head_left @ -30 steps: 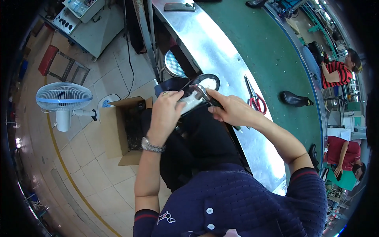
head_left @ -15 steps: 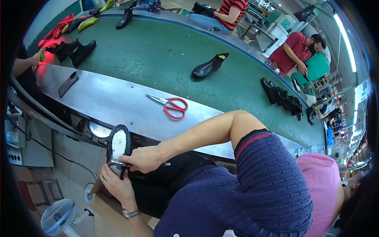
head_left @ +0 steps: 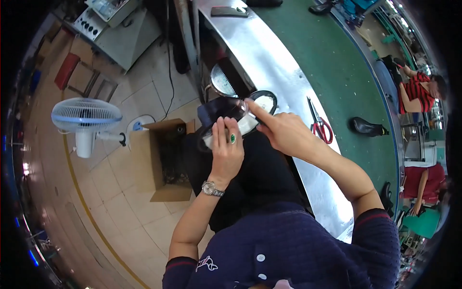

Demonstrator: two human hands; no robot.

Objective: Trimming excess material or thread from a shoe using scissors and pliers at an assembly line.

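Above my lap is a black shoe [head_left: 248, 124], its whitish, black-edged underside turned up. My left hand [head_left: 228, 150], with a green-stoned ring and a wristwatch, grips the shoe from the near side. At its far part, my right hand [head_left: 285, 132] presses thumb and index finger around the shoe's edge. Blur hides whether a smaller piece is in that pinch. A dark, shiny part [head_left: 216, 111] stands out on the left of the shoe. On the metal ledge to the right lie red-handled scissors [head_left: 320, 126].
The metal ledge [head_left: 284, 53] borders a green conveyor [head_left: 308, 53] bearing a black shoe [head_left: 366, 127]. A phone [head_left: 230, 11] lies on the ledge. To my left are an open cardboard box [head_left: 155, 159], a fan [head_left: 86, 120] and a lamp [head_left: 223, 81]. Co-workers sit beyond the conveyor.
The view has turned toward the floor on my left. Both hands still hold the shoe, my right hand now farther along its sole, and the dark part has come into sight.
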